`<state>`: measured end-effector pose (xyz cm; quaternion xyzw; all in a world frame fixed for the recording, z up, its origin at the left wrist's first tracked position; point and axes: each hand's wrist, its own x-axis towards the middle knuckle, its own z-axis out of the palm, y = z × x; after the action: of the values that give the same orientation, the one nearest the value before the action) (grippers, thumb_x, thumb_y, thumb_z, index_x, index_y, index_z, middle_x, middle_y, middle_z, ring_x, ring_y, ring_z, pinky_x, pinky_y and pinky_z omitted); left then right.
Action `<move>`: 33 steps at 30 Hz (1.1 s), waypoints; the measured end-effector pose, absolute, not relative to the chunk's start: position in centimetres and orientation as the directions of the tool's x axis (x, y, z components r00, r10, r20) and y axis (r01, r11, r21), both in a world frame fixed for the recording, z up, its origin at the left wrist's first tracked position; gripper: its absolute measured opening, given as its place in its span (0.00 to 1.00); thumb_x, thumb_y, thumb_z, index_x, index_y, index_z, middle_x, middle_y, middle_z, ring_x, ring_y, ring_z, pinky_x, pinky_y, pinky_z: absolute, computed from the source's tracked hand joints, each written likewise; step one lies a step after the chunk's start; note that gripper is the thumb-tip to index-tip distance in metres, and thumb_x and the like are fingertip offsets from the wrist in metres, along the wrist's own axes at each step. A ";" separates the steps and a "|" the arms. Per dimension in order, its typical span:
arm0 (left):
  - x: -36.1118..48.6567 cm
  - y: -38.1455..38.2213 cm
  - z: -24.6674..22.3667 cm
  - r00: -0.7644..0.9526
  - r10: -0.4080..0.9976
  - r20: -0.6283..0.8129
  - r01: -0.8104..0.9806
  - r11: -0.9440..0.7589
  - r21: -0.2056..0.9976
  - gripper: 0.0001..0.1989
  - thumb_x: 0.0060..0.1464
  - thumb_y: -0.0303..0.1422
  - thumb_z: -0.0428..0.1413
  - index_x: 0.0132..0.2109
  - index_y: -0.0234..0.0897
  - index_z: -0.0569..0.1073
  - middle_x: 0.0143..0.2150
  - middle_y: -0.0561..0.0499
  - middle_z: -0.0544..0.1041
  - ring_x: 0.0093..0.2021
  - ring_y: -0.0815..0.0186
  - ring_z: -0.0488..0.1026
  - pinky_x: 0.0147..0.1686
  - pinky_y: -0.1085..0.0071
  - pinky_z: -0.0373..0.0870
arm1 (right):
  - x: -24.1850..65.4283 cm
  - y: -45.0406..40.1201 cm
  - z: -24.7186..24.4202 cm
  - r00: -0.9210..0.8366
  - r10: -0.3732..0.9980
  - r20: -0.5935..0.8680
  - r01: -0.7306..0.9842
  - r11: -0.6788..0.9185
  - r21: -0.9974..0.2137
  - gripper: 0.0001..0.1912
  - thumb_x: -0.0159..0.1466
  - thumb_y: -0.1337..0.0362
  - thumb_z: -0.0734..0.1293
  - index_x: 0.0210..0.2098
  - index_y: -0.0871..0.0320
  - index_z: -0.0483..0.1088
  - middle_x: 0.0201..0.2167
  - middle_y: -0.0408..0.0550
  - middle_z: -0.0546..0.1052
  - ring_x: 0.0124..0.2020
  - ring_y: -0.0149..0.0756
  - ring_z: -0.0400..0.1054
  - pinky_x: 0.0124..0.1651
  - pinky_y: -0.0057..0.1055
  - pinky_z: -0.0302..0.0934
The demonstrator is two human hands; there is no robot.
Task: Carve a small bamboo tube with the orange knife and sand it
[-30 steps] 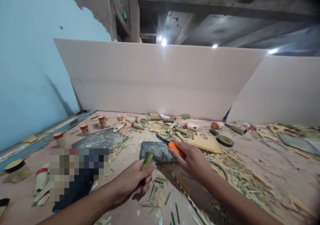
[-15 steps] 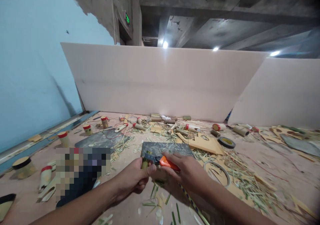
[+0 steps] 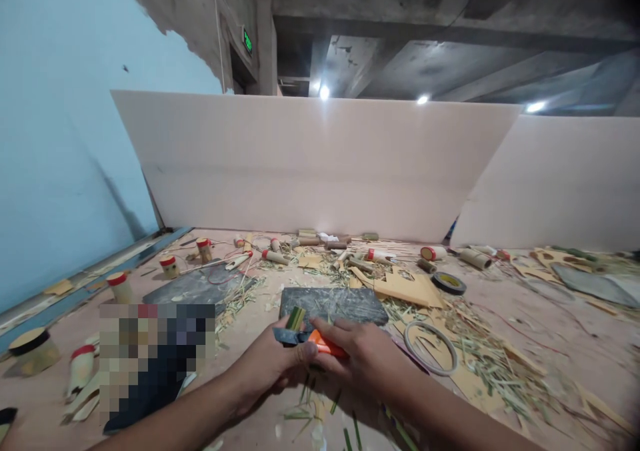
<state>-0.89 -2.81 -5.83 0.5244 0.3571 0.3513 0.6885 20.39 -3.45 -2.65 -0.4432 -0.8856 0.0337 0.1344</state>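
Observation:
My right hand is closed around an orange utility knife. Its dark blade points left and lies across a short green bamboo piece. My left hand grips that bamboo, whose upper end sticks out above the fingers; its lower part is hidden by the hand. The left thumb is close to the blade. Just beyond both hands lies a dark grey slab on the table.
Green bamboo shavings are strewn on the right. Near them are a pale tape ring, a black tape roll and yellow board scraps. Red-ended bamboo tubes stand on the left. A white panel closes off the back.
The knife and both hands have shifted slightly left and nearer to me. More of the bamboo's upper end now shows above the blade. The view has turned a little.

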 end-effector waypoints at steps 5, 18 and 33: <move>-0.6 -2.7 -5.8 0.416 0.894 -0.166 -0.041 0.201 0.979 0.28 0.50 0.57 0.65 0.38 0.38 0.66 0.18 0.63 0.59 0.18 0.76 0.47 0.17 0.75 0.39 | 20.2 -2.7 -3.3 -0.470 0.846 0.252 0.860 0.504 -0.085 0.27 0.72 0.50 0.65 0.66 0.53 0.67 0.41 0.52 0.83 0.32 0.43 0.79 0.30 0.30 0.62; -0.1 -1.9 -6.1 0.408 0.876 -0.256 -0.114 0.328 0.938 0.26 0.56 0.58 0.57 0.44 0.42 0.62 0.27 0.63 0.62 0.18 0.76 0.56 0.15 0.79 0.47 | 22.5 -1.4 -1.5 -0.254 0.889 0.381 0.897 0.363 -0.250 0.16 0.76 0.52 0.58 0.50 0.54 0.71 0.42 0.50 0.82 0.40 0.44 0.77 0.39 0.32 0.61; 1.0 -5.0 1.0 0.318 0.939 -0.133 -0.070 0.163 0.984 0.24 0.56 0.49 0.61 0.52 0.39 0.68 0.28 0.60 0.66 0.26 0.72 0.63 0.26 0.77 0.55 | 22.6 -2.7 -0.6 -0.350 0.818 0.457 0.749 0.537 -0.387 0.18 0.75 0.49 0.57 0.44 0.55 0.71 0.35 0.47 0.79 0.34 0.40 0.72 0.38 0.31 0.61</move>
<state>1.02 -5.04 1.02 0.5092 0.4264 0.3991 0.6321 22.61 -2.71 -0.60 -0.4779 -0.8198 0.0549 0.3108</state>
